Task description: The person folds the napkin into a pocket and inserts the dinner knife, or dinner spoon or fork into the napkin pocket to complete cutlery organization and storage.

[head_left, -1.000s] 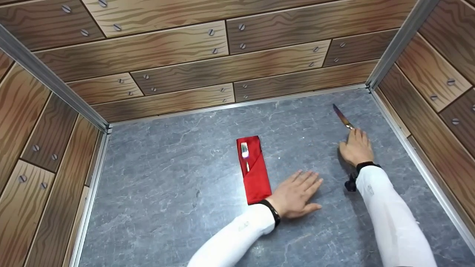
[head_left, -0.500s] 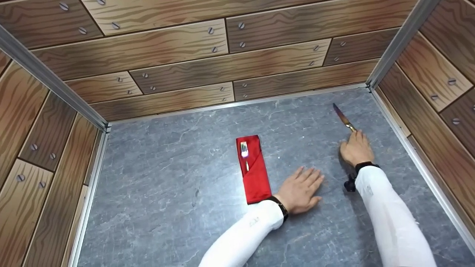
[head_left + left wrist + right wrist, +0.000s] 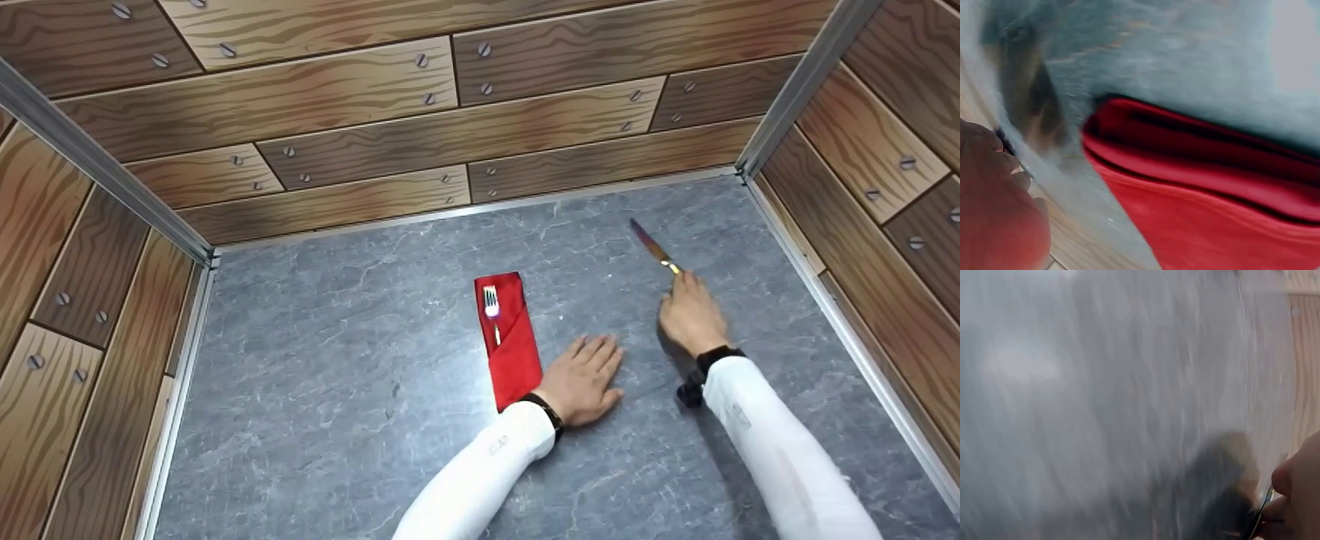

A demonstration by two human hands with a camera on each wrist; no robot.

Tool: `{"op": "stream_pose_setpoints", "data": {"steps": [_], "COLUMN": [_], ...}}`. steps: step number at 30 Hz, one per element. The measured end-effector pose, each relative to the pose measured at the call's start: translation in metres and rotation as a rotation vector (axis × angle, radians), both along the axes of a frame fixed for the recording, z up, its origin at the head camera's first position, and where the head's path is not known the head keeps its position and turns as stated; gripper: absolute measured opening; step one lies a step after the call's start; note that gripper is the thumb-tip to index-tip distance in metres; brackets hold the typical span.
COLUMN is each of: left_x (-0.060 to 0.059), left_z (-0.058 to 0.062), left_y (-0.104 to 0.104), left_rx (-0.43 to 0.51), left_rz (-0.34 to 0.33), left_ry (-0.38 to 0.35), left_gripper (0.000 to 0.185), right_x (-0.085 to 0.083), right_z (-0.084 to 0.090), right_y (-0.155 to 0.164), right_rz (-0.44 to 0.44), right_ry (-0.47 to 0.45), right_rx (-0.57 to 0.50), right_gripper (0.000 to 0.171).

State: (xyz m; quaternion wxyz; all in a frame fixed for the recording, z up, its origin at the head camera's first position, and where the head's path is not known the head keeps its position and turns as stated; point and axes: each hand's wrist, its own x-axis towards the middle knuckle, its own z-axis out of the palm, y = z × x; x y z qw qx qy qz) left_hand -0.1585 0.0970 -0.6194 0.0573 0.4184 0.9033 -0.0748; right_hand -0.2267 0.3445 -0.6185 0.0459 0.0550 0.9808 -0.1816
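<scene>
A red folded napkin (image 3: 516, 366) lies on the grey marbled surface, its layered lower edge large in the left wrist view. Tucked into its diagonal fold is a shiny fork (image 3: 491, 301), tines exposed, handle end hidden in the cloth. My left hand (image 3: 581, 381) is beside the napkin's lower right corner, fingers extended, palm down and holding nothing. Farther right, my right hand (image 3: 694, 313) grips a table knife (image 3: 651, 241) by its handle, the blade pointing away and to the left. Most of the handle is hidden under the fingers.
A wood-patterned back wall (image 3: 360, 127) and side walls enclose the grey surface (image 3: 315, 360). Metal strips run along the wall bases. The right wall (image 3: 862, 247) stands a short way right of my right arm.
My right hand has moved left with the knife in its grip. The left hand has shifted slightly left, closer to the napkin. Fork and napkin stay together.
</scene>
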Motion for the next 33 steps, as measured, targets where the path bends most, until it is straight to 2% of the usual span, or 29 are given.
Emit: {"op": "stream_pose_setpoints", "data": {"steps": [7,15,24,29,33], "left_x": [-0.008,-0.012,-0.009,-0.008,-0.006], "left_z": [-0.003,-0.003,-0.009,-0.009,-0.004], "left_y": [-0.019,-0.039,-0.051,-0.051,-0.048], "left_rx": [-0.046,-0.062,-0.076,-0.069,-0.066], "left_rz": [0.051,0.109,0.105,0.104,0.103], "left_ry": [-0.007,-0.019,-0.001,0.015,0.007], "left_gripper": [0.070,0.069,0.069,0.068,0.068], "right_x": [0.015,0.037,0.063,0.060,0.041], "right_z": [-0.001,0.001,0.004,0.008,0.013], "right_y": [-0.033,-0.067,-0.094,-0.097,-0.087], "right_rz": [0.066,0.103,0.195,0.196,0.144], "right_ry": [0.063,0.033,0.129,0.143,0.107], "right_rx": [0.022,0.055,0.118,0.102,-0.014], "right_gripper": [0.056,0.057,0.048,0.037,0.026]}}
